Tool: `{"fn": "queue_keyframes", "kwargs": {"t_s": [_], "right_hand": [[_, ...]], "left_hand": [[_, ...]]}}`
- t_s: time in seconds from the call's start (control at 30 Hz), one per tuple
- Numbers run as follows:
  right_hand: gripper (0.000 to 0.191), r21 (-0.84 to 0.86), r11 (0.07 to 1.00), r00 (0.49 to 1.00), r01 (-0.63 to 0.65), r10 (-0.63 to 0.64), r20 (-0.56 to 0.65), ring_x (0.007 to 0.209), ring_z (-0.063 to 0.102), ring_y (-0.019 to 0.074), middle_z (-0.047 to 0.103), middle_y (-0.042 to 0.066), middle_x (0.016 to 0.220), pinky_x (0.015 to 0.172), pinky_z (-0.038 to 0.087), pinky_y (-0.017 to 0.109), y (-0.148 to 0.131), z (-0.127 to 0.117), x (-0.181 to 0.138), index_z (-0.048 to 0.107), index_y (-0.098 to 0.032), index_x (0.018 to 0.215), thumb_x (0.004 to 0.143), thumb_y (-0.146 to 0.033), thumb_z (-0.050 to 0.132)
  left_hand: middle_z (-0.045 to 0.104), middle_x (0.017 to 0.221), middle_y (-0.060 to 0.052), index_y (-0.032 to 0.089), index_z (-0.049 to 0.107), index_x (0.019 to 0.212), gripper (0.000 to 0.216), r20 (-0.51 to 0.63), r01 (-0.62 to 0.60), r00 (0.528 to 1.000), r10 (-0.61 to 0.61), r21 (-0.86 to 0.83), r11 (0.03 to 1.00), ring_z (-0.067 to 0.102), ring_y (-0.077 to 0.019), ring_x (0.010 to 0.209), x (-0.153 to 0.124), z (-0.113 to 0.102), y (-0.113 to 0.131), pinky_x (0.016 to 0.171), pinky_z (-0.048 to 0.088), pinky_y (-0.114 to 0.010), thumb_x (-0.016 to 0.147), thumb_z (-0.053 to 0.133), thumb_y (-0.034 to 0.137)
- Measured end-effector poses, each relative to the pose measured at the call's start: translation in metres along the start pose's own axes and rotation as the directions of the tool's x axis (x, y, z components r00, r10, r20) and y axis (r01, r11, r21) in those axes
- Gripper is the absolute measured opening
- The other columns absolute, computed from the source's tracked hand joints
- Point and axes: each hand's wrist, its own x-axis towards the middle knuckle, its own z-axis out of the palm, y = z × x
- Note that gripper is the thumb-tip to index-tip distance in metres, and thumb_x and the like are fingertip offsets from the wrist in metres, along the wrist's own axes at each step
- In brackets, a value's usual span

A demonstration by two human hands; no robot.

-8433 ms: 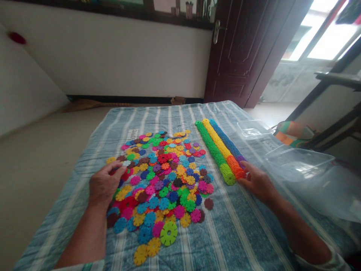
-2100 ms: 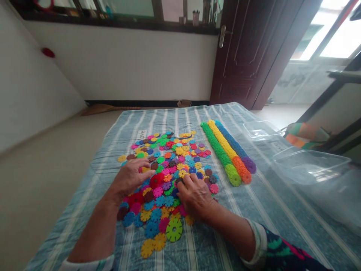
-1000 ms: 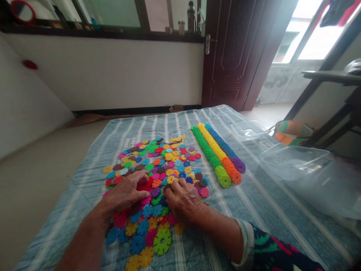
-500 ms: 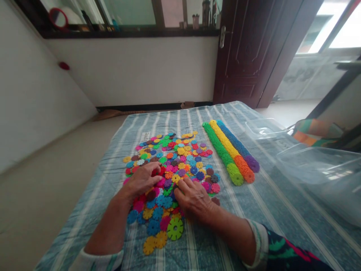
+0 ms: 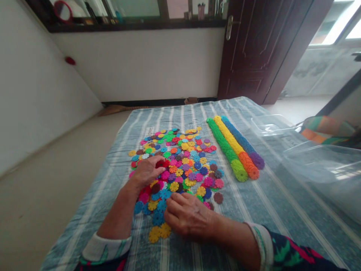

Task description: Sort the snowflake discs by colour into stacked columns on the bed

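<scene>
Many colourful notched plastic discs lie in a loose, overlapping spread on the striped cloth. My left hand is at the left of this spread, thumb and fingers closed about red notched discs; how many is hidden. Over the near part of the pile, my right hand has its fingers curled together, and whatever is under them is out of sight. Blue discs and yellow discs lie just left of its fingertips.
Right of the pile lie three long rows of overlapping discs: a green row, a yellow-and-orange row and a blue-and-purple row. Two clear plastic containers stand farther right, a smaller one behind a larger one.
My right hand has drawn nearer to me and now covers the place where a large lime-green disc lay. My left hand stays by the red discs. The whole view has shifted slightly.
</scene>
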Motion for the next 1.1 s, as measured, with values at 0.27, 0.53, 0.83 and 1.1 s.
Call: {"fn": "queue_keyframes", "kwargs": {"t_s": [0.27,0.53,0.83,1.1], "right_hand": [[0.017,0.014,1.0,1.0,0.016,-0.016,-0.002,0.072,0.047,0.0169,0.053,0.003,0.078,0.052,0.031,0.029,0.0,0.008,-0.001,0.054,-0.017,0.078,0.094,-0.017,0.047],[0.016,0.004,1.0,0.999,0.004,-0.004,0.041,0.075,0.047,0.0167,0.054,0.003,0.08,0.053,0.032,0.029,0.004,0.009,0.0,0.055,-0.016,0.079,0.093,-0.018,0.049],[0.013,-0.006,0.999,0.997,-0.047,0.047,0.056,0.077,0.047,0.0174,0.055,0.004,0.081,0.054,0.034,0.029,0.005,0.007,0.001,0.056,-0.016,0.081,0.093,-0.02,0.051],[0.012,-0.027,0.999,0.998,-0.034,0.036,0.06,0.077,0.049,0.0169,0.056,0.004,0.083,0.055,0.037,0.029,0.008,0.01,0.001,0.056,-0.016,0.083,0.093,-0.02,0.052]], "left_hand": [[0.073,0.097,-0.003,0.022,0.07,0.096,0.037,0.005,0.035,0.999,-0.035,0.037,0.999,0.066,-0.0215,0.085,0.002,-0.002,-0.001,0.078,0.049,-0.028,0.066,0.055,0.039],[0.073,0.099,-0.004,0.023,0.07,0.098,0.039,-0.006,0.062,0.998,-0.061,0.032,0.998,0.067,-0.0238,0.086,0.005,-0.003,-0.004,0.077,0.049,-0.031,0.066,0.055,0.041],[0.072,0.109,-0.007,0.02,0.069,0.102,0.044,0.009,0.086,0.996,-0.086,0.035,0.996,0.065,-0.0258,0.099,0.004,-0.003,0.001,0.089,0.047,-0.034,0.068,0.053,0.042],[0.072,0.109,-0.006,0.023,0.067,0.099,0.038,-0.05,0.054,0.997,-0.054,0.016,0.998,0.065,-0.0248,0.1,0.003,-0.002,-0.001,0.091,0.048,-0.034,0.067,0.055,0.039]]}}
